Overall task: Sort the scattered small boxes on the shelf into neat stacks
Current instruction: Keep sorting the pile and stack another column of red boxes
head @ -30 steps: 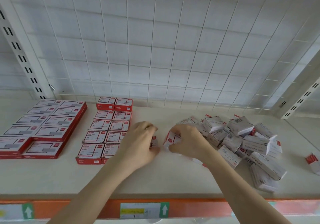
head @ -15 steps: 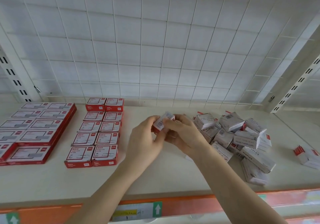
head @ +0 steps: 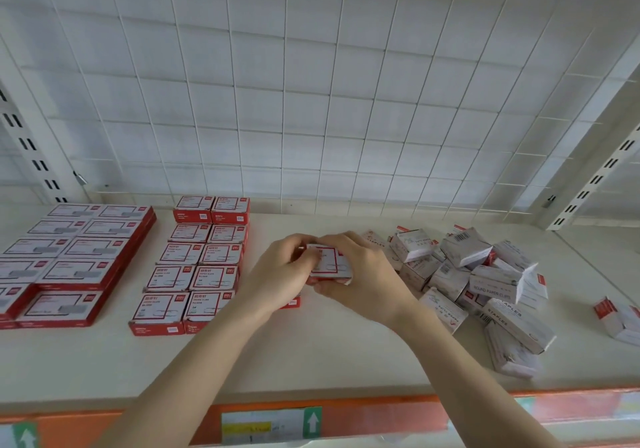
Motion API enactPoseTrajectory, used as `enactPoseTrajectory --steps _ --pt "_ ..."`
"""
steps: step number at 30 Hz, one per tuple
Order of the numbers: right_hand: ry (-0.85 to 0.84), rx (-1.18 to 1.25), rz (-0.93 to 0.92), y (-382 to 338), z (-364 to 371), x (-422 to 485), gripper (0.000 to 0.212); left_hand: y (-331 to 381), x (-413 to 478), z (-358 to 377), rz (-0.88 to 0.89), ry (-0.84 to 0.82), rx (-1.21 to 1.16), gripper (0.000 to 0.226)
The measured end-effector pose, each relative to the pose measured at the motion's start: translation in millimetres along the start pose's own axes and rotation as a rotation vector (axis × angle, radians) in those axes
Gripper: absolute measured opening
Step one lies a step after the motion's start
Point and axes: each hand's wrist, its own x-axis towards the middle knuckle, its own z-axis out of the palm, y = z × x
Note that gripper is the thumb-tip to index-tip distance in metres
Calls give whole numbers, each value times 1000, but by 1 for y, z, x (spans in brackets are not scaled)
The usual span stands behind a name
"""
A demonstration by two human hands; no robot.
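Both hands hold one small red-and-white box (head: 329,262) above the cream shelf (head: 311,354), its printed top facing up. My left hand (head: 280,271) grips its left side and my right hand (head: 360,274) curls round its right side and underside. Another red box (head: 291,302) lies on the shelf beneath my left wrist, mostly hidden. To the left stand two neat rows of small red boxes (head: 194,264). A jumbled pile of small boxes (head: 471,285) lies to the right of my hands.
Larger flat red boxes (head: 69,260) are stacked at the far left. One loose box (head: 620,319) lies alone at the right edge. A white wire grid (head: 311,101) backs the shelf, with slotted uprights at both sides. An orange label strip (head: 346,420) runs along the front edge.
The box I held tilted on edge half a second ago now lies flat, face up, between both hands. My hands have dropped slightly toward the shelf.
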Motion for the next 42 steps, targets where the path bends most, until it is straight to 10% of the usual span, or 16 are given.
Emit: enactPoseTrajectory --steps 11,32,42 --pt "-246 -215 156 18 4 0 41 -12 -15 -3 -33 -68 1047 34" --pt "-382 -380 51 15 7 1 51 -24 -28 3 37 -12 1037 46" --pt "-171 -260 137 -29 23 34 47 -22 -21 -64 198 16 838 53"
